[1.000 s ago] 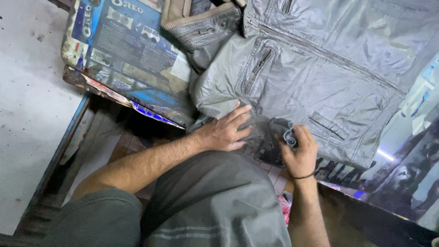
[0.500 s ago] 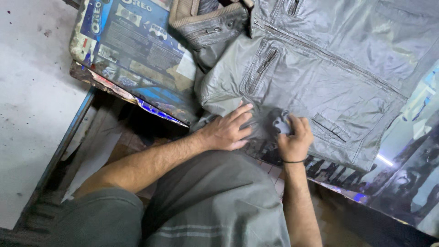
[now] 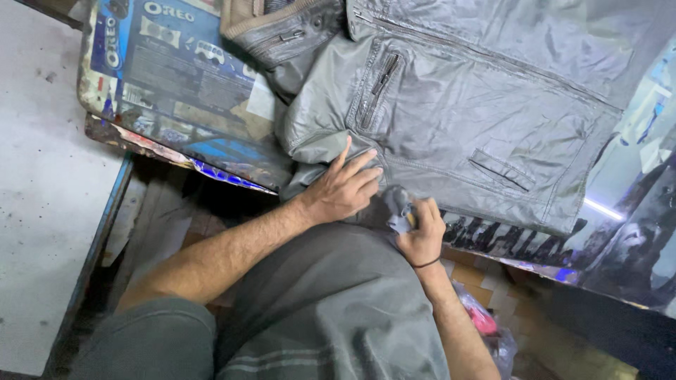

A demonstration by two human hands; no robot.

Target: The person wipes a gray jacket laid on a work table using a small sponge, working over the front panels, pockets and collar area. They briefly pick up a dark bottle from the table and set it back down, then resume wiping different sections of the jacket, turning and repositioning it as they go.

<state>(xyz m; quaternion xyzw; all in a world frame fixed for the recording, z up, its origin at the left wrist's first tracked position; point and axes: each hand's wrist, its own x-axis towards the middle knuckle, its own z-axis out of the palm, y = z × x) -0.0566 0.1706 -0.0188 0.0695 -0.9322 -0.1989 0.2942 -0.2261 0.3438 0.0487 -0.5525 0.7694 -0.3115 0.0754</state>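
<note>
With the left hand [image 3: 345, 188] spread flat, fingers open, pinning the grey jacket [image 3: 465, 119] on the counter [image 3: 176, 105], the right hand [image 3: 420, 236], closed on a small cloth [image 3: 398, 210], should probably rub the hem in short, firm strokes.

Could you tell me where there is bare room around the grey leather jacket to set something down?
The pale speckled surface left of the printed blue cardboard sheet lies bare. The grey leather jacket fills the bench's middle. Its near hem is crowded: left hand flat, right hand gripping a small cloth.
</note>
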